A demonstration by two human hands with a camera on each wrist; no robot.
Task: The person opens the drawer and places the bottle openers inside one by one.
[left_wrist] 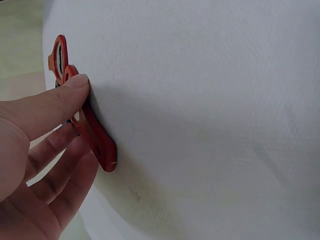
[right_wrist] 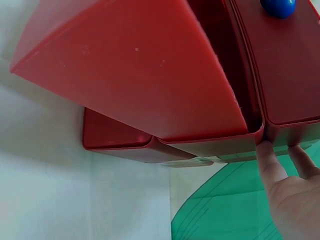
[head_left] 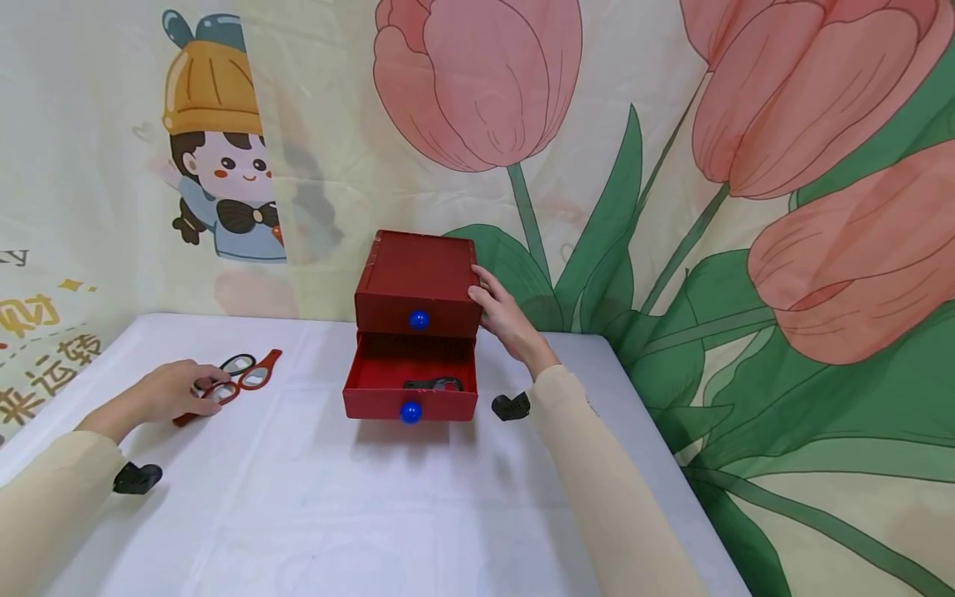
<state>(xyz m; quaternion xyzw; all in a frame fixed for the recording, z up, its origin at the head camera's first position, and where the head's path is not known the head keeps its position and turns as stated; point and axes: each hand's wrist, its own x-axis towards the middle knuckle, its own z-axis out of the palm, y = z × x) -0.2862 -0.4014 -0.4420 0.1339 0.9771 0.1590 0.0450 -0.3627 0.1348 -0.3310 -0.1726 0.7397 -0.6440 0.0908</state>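
On the left of the table, my left hand (head_left: 179, 391) pinches a pair of red-framed glasses (head_left: 256, 379) between thumb and fingers. In the left wrist view the thumb lies on the red frame (left_wrist: 95, 132), with the other fingers behind it. A black-rimmed oval lens (head_left: 239, 363) shows beside the red frame, partly hidden by it. My right hand (head_left: 507, 315) touches the right side of a dark red two-drawer box (head_left: 418, 265), fingers extended along its edge. The lower drawer (head_left: 373, 404) is pulled out; the upper one is closed.
Inside the lower drawer lies a dark, strap-like item (head_left: 433, 384) with a rounded end. Blue ball knobs (head_left: 410, 413) stick out from the drawer fronts. A white cloth covers the table (head_left: 298, 514). A tulip-printed backdrop (head_left: 477, 83) hangs behind it.
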